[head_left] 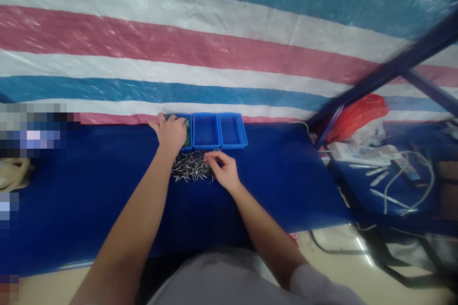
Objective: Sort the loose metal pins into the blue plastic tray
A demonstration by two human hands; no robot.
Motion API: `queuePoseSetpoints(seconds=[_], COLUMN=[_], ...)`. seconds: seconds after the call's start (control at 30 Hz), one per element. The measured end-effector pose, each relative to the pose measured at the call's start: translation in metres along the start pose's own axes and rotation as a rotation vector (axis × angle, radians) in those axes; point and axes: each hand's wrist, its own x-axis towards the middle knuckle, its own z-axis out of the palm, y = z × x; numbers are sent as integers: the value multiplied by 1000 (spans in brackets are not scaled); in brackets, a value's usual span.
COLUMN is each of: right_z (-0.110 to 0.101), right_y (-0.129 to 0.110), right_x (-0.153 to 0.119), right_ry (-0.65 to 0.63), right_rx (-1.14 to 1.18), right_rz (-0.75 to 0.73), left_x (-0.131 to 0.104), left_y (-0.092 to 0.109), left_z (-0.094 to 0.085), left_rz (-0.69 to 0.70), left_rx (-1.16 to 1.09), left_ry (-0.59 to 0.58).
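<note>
Three blue trays stand side by side: a left tray (190,144) with something green inside, a middle tray (206,146) and a right tray (234,146). My left hand (171,132) rests over the left tray, fingers spread on its far and left edges. In front of the trays lies a pile of thin metal pieces (191,167). At the right side of this pile is my right hand (224,169), its thumb and forefinger pinched together; whatever is between them is too small to make out.
The trays stand on a blue table (279,171) against a striped sheet (214,47). On the right are a dark frame post (386,71), a red bag (361,116), a white power strip (365,154) and cables. A beige object (14,174) sits far left.
</note>
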Motion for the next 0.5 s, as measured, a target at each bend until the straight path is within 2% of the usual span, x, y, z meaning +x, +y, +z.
queuePoseSetpoints(seconds=[0.17,0.27,0.33,0.4,0.47,0.5], right_z=[-6,-10,-13,-15,-18,-19], right_y=[-3,-7,-9,-8,-6,-4], right_x=[2,3,4,5,7,8], right_ry=[-60,-145,-88,50,163,196], right_rx=[-212,-297,-292,-251,-158,-115], right_rz=[-146,-254,-252,-185,-101,-68], left_x=[4,-6,-28,-61,-98,-115], left_y=[3,14,27,43,58,63], left_z=[-8,-23,-33,-39,-39,-38], left_rz=[4,62,106,186,289,368], left_rx=[-13,-58,-90,-123,-170,-183], left_ry=[9,128,215,236,174,92])
